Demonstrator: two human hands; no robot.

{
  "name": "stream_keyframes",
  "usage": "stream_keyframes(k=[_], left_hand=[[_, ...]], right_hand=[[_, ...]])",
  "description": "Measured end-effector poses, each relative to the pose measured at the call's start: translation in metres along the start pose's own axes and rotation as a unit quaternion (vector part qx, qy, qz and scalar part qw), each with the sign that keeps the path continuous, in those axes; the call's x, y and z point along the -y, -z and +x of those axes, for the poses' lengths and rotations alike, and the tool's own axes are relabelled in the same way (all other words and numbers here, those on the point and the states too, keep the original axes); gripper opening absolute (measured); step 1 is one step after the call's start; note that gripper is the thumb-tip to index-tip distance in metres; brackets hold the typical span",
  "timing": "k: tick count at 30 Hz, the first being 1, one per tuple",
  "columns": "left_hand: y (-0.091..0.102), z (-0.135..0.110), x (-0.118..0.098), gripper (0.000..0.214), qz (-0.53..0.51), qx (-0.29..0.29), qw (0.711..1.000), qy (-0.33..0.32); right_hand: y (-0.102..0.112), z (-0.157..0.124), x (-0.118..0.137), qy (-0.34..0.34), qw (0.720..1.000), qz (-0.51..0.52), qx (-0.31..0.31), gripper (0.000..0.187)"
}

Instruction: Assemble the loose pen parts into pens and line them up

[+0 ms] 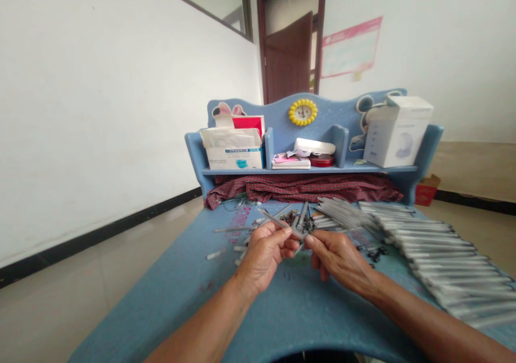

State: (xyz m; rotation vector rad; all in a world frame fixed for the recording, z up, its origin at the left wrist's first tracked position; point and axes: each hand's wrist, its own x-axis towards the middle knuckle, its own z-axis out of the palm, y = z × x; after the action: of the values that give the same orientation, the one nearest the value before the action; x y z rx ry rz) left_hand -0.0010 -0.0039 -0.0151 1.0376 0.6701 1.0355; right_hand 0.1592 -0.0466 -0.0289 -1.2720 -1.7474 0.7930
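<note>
My left hand (264, 253) is closed around a thin grey pen tube (276, 222) that points up and to the left. My right hand (338, 256) pinches its fingertips together at the tube's near end, where a small dark part sits that is too small to name. Both hands meet above the middle of the blue desk (193, 293). Just behind them lies a loose pile of grey tubes and small dark parts (306, 219). Long rows of grey tubes (443, 255) lie to the right of my right hand.
A blue shelf (306, 167) stands at the desk's back with a mask box (235, 156), a white box (397, 132), a red tin (321, 160) and a yellow clock (302, 111). Checked cloth (302, 187) lies under it. A brown door (288, 57) stands behind.
</note>
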Motion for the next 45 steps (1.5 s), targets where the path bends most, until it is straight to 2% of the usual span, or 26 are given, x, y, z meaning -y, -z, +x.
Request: stream_keyframes(k=[4,8,12,17,21,26,32,37,41,43,45], left_hand=[[0.0003,-0.0002,-0.0007,0.012,0.001,0.000,1.000,-0.003],[-0.0005,-0.0009,-0.0015,0.011,0.005,0.002,1.000,-0.006],[-0.0019,-0.0019,-0.0021,0.011,0.002,-0.004,1.000,-0.013],[-0.0024,-0.0024,-0.0029,0.013,0.002,0.000,1.000,-0.011],[-0.0022,-0.0026,-0.0037,0.014,0.002,-0.004,1.000,-0.014],[-0.0019,-0.0022,-0.0039,0.014,0.013,0.008,1.000,-0.021],[-0.0017,-0.0026,-0.0041,0.015,0.019,0.004,0.999,-0.026],[-0.0017,-0.0029,-0.0039,0.017,0.028,0.015,0.999,-0.029],[-0.0021,-0.0035,-0.0056,0.020,0.028,0.018,0.999,-0.026],[-0.0022,-0.0038,-0.0065,0.020,0.038,0.018,0.999,-0.029],[-0.0023,-0.0041,-0.0064,0.019,0.064,0.018,0.997,-0.039]], right_hand=[[0.0002,0.0002,0.0002,0.008,1.000,0.003,-0.024,0.026],[-0.0003,0.0010,-0.0003,-0.029,0.998,0.042,0.022,0.039],[-0.0008,0.0021,-0.0014,-0.013,0.998,0.060,-0.025,0.028],[-0.0007,0.0003,0.0016,-0.041,0.995,0.087,0.030,0.038],[-0.0015,-0.0004,0.0035,-0.034,0.993,0.113,0.001,0.034],[-0.0022,0.0003,0.0043,-0.084,0.975,0.200,0.053,0.044],[-0.0038,-0.0001,0.0048,-0.082,0.972,0.220,0.030,0.041],[-0.0030,-0.0018,0.0080,-0.119,0.950,0.277,0.079,0.040],[-0.0011,-0.0023,0.0068,-0.121,0.934,0.318,0.108,0.038],[-0.0005,-0.0016,0.0057,-0.119,0.937,0.310,0.107,0.039],[-0.0003,-0.0003,0.0044,-0.107,0.953,0.269,0.086,0.040]])
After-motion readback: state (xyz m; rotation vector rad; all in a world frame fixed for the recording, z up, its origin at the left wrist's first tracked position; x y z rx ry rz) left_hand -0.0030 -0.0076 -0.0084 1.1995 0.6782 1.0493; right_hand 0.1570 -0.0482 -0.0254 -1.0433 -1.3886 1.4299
